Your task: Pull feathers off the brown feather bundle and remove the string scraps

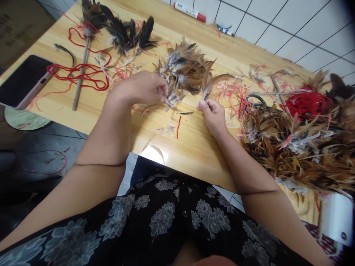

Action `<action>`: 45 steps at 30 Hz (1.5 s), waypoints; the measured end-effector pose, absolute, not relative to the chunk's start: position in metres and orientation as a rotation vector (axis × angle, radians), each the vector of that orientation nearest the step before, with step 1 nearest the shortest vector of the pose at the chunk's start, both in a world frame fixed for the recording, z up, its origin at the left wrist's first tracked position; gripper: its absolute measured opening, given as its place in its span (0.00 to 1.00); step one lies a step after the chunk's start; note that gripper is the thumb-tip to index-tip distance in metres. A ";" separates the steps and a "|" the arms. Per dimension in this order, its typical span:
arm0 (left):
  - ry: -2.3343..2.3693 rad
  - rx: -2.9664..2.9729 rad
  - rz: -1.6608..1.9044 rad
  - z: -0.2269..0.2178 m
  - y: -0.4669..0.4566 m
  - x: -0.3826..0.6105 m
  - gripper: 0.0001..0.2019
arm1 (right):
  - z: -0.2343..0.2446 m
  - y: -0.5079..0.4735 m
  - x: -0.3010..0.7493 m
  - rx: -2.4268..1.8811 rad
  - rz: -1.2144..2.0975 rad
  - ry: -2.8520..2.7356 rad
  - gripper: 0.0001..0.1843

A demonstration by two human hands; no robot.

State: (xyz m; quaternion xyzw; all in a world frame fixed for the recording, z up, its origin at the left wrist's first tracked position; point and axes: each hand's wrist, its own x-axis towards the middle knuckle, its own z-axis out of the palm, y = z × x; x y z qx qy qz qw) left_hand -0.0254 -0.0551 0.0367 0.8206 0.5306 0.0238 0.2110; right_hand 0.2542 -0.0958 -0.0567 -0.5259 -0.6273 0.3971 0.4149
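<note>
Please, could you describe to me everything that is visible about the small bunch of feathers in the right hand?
The small bunch of feathers looks brown and tan, with paler, greyish fluff towards its base. One longer, slender feather curves out to the picture's right. The fingers of the right hand pinch the base, so the bunch points away from the person, its tips spread. It is held over the wood-grained table, beside the brown feather pile; whether it touches that pile, I cannot tell.
</note>
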 end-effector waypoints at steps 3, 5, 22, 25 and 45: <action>1.416 2.379 0.032 0.031 -0.052 -0.030 0.11 | -0.057 -0.096 0.254 -1.321 0.992 -1.585 0.34; 1.351 2.434 0.057 0.021 -0.046 -0.033 0.10 | -0.057 -0.096 0.254 -1.318 0.989 -1.592 0.34; 0.964 1.885 0.772 0.010 -0.040 -0.031 0.15 | -0.062 -0.094 0.255 -1.287 0.952 -1.606 0.35; 0.883 1.659 0.801 0.001 -0.044 -0.012 0.17 | -0.062 -0.094 0.255 -1.288 0.966 -1.599 0.33; 0.922 1.481 0.917 -0.032 -0.059 0.043 0.11 | -0.057 -0.089 0.244 -1.295 1.069 -1.601 0.32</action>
